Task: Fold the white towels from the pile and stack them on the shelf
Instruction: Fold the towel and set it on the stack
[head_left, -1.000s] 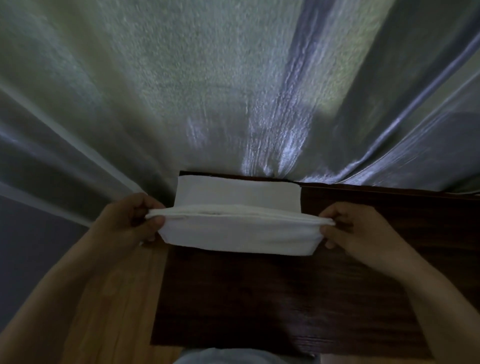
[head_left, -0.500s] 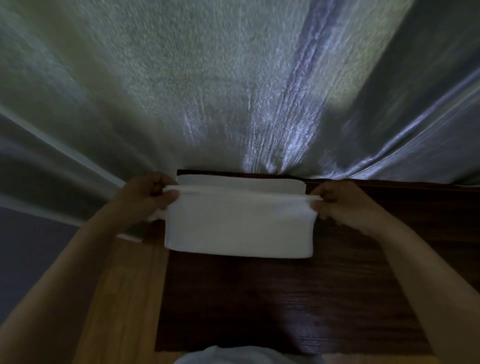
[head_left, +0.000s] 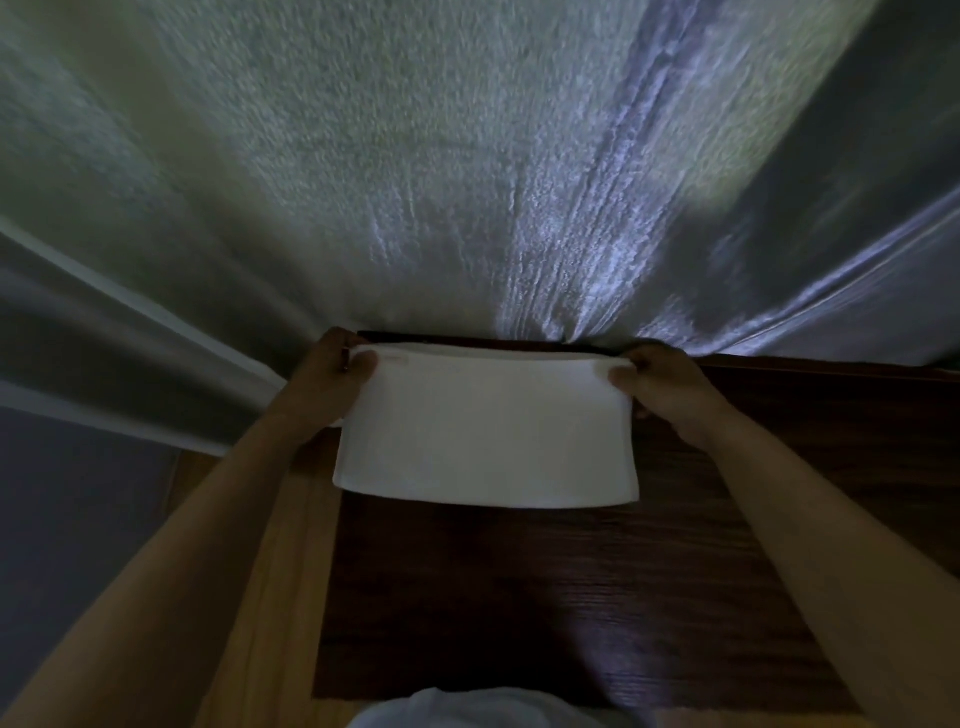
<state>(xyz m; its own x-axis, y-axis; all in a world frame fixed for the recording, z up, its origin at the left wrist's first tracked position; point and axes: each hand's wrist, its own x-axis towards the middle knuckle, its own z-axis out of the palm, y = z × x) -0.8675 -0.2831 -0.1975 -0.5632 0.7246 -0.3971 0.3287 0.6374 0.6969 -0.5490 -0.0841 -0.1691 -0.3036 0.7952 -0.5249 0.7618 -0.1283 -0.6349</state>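
A folded white towel (head_left: 485, 441) lies flat on the far part of the dark wooden shelf top (head_left: 545, 597), its far edge against the curtain. My left hand (head_left: 332, 379) pinches the towel's far left corner, thumb on top. At the far right corner my right hand (head_left: 660, 384) pinches it the same way. Whether another towel lies underneath is hidden by the top one.
A pale shiny curtain (head_left: 467, 182) hangs right behind the shelf top and fills the upper view. Light wooden floor (head_left: 270, 571) shows to the left of the shelf. A bit of my pale clothing (head_left: 493, 712) is at the bottom edge.
Both hands carried the towel's upper edge away from me to the far edge, and the towel now lies flat, covering the towel surface seen behind it earlier.
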